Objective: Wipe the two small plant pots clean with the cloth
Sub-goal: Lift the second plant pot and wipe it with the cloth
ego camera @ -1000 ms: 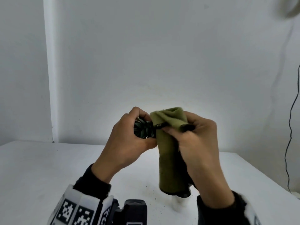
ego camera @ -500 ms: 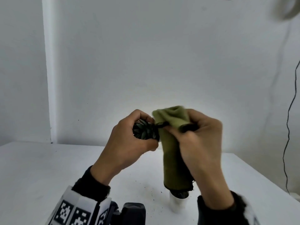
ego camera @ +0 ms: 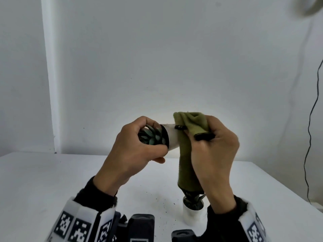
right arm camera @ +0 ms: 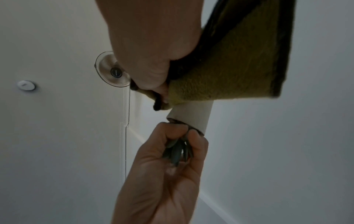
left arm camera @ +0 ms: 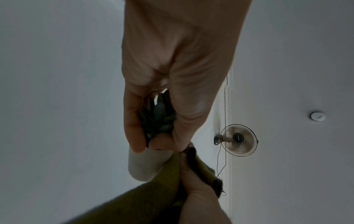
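Writing and labels: black-and-white square-patterned markers (ego camera: pixel 76 226) are printed on the white wrist bands; they carry no readable text, and the dark hub of the wall fan (left arm camera: pixel 238 140) bears a mark too small to read. The left hand (ego camera: pixel 134 154) holds a small white plant pot (ego camera: pixel 172 137) raised above the white surface (ego camera: pixel 43 180) and tipped on its side, its open mouth toward the camera in the head view; the grip is closed, with fingers and thumb curled round the rim end and over the grey-green succulent leaves (ego camera: pixel 152 137). The right hand (ego camera: pixel 213 154) has its grip closed on an olive-green cloth (ego camera: pixel 190 130), thumb and fingers pinching it at the pot's base end. The cloth lies draped over and touching that far end of the pot, just beside the left fingertips, and the rest hangs down in a long fold. In the right wrist view the cloth (right arm camera: pixel 226 68) covers the upper part of the pot (right arm camera: pixel 191 115), whose lower wall is bare. A second white pot (ego camera: pixel 193 213) with a dark plant stands upright on the surface below the hanging cloth, near the right forearm. Dark specks (ego camera: pixel 157 199) lie scattered on the surface beside it.
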The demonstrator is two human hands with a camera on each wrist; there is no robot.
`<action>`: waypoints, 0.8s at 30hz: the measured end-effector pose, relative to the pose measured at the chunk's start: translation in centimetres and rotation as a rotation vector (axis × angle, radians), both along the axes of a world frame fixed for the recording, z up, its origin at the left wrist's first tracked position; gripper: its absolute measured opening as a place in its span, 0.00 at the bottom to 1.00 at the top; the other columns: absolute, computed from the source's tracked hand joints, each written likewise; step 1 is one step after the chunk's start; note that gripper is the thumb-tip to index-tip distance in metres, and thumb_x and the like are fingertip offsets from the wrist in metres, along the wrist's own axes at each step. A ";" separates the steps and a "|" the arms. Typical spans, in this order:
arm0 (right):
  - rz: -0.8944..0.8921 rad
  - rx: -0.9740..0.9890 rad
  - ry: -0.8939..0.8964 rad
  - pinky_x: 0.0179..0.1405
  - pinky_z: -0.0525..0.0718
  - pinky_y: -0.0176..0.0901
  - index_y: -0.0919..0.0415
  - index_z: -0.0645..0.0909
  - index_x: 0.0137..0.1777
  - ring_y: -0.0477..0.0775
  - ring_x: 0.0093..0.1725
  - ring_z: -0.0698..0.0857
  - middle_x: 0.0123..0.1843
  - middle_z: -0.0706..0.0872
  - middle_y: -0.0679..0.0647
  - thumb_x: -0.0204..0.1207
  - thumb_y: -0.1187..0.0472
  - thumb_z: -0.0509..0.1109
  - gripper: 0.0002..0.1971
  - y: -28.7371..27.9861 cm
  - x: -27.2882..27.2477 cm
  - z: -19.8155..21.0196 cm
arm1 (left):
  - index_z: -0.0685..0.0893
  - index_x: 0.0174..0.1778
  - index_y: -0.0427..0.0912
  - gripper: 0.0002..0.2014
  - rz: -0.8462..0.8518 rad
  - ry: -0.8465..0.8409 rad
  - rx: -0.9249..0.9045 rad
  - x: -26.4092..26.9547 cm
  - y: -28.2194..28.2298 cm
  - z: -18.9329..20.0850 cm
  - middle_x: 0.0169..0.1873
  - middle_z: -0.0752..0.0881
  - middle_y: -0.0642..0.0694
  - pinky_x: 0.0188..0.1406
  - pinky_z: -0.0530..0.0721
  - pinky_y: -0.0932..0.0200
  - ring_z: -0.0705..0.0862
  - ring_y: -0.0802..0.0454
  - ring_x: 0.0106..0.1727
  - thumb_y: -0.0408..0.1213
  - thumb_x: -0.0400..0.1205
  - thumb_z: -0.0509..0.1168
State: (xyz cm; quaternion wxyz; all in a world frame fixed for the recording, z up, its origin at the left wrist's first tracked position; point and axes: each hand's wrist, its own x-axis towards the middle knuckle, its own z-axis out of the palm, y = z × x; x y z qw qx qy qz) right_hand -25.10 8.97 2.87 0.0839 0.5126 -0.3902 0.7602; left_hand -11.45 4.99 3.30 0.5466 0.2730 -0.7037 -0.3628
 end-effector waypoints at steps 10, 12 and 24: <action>0.196 0.029 0.155 0.36 0.81 0.31 0.58 0.88 0.40 0.43 0.36 0.87 0.36 0.90 0.47 0.69 0.67 0.77 0.04 1.3 1.4 0.3 | 0.85 0.45 0.37 0.18 -0.065 0.094 0.055 0.8 -0.3 0.4 0.34 0.87 0.39 0.33 0.89 0.49 0.88 0.44 0.30 0.20 0.62 0.77; 0.092 -0.042 0.251 0.36 0.80 0.30 0.60 0.87 0.42 0.43 0.37 0.85 0.38 0.88 0.49 0.70 0.63 0.74 0.02 0.8 1.9 -0.1 | 0.85 0.46 0.34 0.16 -0.106 0.126 0.072 1.1 -0.3 0.6 0.32 0.87 0.38 0.30 0.88 0.52 0.87 0.45 0.29 0.16 0.66 0.74; -0.050 -0.015 -0.045 0.34 0.76 0.29 0.60 0.82 0.35 0.42 0.32 0.78 0.29 0.82 0.49 0.70 0.70 0.75 0.07 -0.2 -0.9 0.0 | 0.85 0.38 0.38 0.15 -0.130 0.185 0.117 0.9 -0.3 0.6 0.30 0.84 0.44 0.28 0.86 0.56 0.82 0.51 0.27 0.25 0.56 0.71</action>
